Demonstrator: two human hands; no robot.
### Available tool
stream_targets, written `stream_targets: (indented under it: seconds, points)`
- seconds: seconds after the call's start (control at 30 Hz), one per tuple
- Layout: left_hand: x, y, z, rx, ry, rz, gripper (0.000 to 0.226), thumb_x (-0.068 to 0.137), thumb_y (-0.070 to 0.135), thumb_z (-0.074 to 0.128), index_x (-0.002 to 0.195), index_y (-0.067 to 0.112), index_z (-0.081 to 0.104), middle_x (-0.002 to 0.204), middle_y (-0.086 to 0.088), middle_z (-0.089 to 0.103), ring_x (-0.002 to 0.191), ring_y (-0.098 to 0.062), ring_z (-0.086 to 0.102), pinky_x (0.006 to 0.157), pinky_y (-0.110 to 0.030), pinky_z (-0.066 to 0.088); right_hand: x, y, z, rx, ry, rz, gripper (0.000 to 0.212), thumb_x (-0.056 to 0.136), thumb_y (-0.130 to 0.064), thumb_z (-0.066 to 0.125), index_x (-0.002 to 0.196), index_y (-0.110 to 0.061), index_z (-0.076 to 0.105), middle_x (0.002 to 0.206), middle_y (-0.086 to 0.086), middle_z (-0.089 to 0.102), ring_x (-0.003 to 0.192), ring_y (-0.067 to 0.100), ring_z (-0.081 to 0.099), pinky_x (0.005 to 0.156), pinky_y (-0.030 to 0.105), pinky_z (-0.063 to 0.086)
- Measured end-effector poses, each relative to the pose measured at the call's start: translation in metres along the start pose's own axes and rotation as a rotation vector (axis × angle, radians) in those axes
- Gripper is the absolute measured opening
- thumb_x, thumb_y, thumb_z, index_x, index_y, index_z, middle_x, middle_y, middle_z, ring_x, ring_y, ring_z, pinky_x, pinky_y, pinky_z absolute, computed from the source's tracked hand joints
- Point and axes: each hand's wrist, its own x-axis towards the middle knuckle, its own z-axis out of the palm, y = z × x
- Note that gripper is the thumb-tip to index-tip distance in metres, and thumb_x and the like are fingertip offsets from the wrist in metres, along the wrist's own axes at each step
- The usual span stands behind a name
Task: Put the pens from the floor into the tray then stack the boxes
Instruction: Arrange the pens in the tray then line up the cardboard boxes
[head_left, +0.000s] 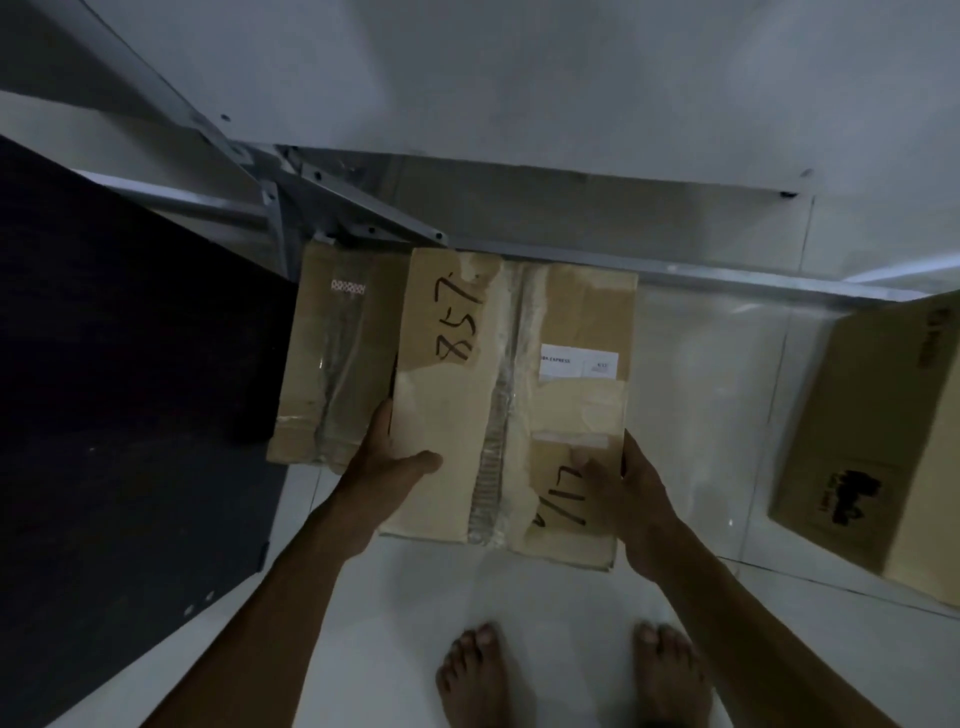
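Note:
A cardboard box (511, 384) marked "857" in black, with a white label and clear tape along its seam, is in the middle of the view. My left hand (387, 452) grips its left side, thumb lying on the top face. My right hand (621, 493) grips its right near corner, thumb on top. This box partly overlaps a second cardboard box (332, 353) that sits lower, to the left. A third cardboard box (878, 447) stands on the floor at the right. No pens or tray are in view.
A dark tabletop (124, 395) fills the left side. Grey metal frame legs and brackets (332, 202) cross behind the boxes, below a white wall. The white tiled floor (701, 374) lies between the boxes. My bare feet (566, 675) stand at the bottom.

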Motion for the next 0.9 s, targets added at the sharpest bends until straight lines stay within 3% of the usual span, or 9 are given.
stream_targets:
  seconds: [0.1, 0.23, 0.5, 0.57, 0.67, 0.77, 0.9]
  points:
    - [0.0, 0.002, -0.004, -0.016, 0.013, 0.018, 0.073, 0.085, 0.006, 0.065, 0.144, 0.034, 0.032, 0.138, 0.002, 0.05, 0.124, -0.022, 0.049, 0.105, -0.047, 0.042, 0.0, -0.001, 0.004, 0.004, -0.021, -0.013, 0.046, 0.086, -0.03, 0.065, 0.13, -0.03, 0.051, 0.116, -0.001, 0.066, 0.099, 0.017, 0.066, 0.073, 0.034, 0.058]
    - [0.002, 0.009, -0.012, -0.009, 0.016, 0.048, 0.066, 0.087, 0.004, 0.062, 0.142, 0.032, 0.039, 0.135, -0.001, 0.055, 0.119, -0.023, 0.053, 0.099, -0.043, 0.046, 0.002, -0.002, 0.009, -0.001, -0.008, -0.025, 0.048, 0.086, -0.03, 0.066, 0.131, -0.032, 0.05, 0.118, -0.002, 0.066, 0.102, 0.019, 0.066, 0.082, 0.044, 0.058]
    - [0.024, 0.027, -0.016, -0.027, 0.006, 0.091, 0.06, 0.087, 0.009, 0.06, 0.139, 0.035, 0.043, 0.128, 0.0, 0.061, 0.111, -0.023, 0.058, 0.088, -0.039, 0.05, 0.019, -0.016, 0.014, -0.008, 0.068, -0.058, 0.042, 0.088, -0.025, 0.063, 0.128, -0.031, 0.055, 0.117, -0.001, 0.067, 0.102, 0.019, 0.065, 0.085, 0.044, 0.057]
    - [0.032, 0.031, -0.016, 0.007, -0.004, 0.085, 0.062, 0.086, 0.008, 0.06, 0.139, 0.035, 0.042, 0.129, -0.002, 0.06, 0.11, -0.025, 0.058, 0.092, -0.043, 0.05, 0.026, -0.02, 0.014, -0.034, 0.08, -0.058, 0.041, 0.087, -0.027, 0.063, 0.128, -0.03, 0.055, 0.117, -0.001, 0.066, 0.102, 0.02, 0.065, 0.084, 0.044, 0.057]
    - [0.028, 0.029, -0.012, 0.032, 0.032, 0.06, 0.071, 0.085, 0.008, 0.061, 0.145, 0.035, 0.033, 0.137, -0.001, 0.053, 0.116, -0.024, 0.054, 0.091, -0.037, 0.048, 0.021, -0.023, 0.014, -0.079, 0.076, -0.031, 0.043, 0.087, -0.03, 0.063, 0.129, -0.029, 0.053, 0.119, 0.002, 0.065, 0.103, 0.023, 0.064, 0.085, 0.047, 0.057]
    - [0.016, 0.03, -0.001, 0.085, 0.112, 0.074, 0.074, 0.086, 0.012, 0.062, 0.148, 0.035, 0.027, 0.145, 0.001, 0.045, 0.127, -0.025, 0.046, 0.101, -0.039, 0.042, 0.016, -0.032, 0.014, -0.198, 0.1, -0.009, 0.049, 0.086, -0.039, 0.064, 0.131, -0.026, 0.051, 0.123, 0.005, 0.063, 0.108, 0.027, 0.061, 0.092, 0.05, 0.053]
    - [-0.005, 0.03, 0.012, 0.167, 0.204, 0.059, 0.074, 0.089, 0.02, 0.061, 0.151, 0.029, 0.021, 0.151, -0.002, 0.037, 0.132, -0.026, 0.041, 0.098, -0.026, 0.034, 0.01, -0.045, 0.013, -0.382, 0.127, 0.032, 0.05, 0.087, -0.038, 0.061, 0.131, -0.017, 0.049, 0.127, 0.01, 0.06, 0.112, 0.03, 0.058, 0.095, 0.045, 0.05]
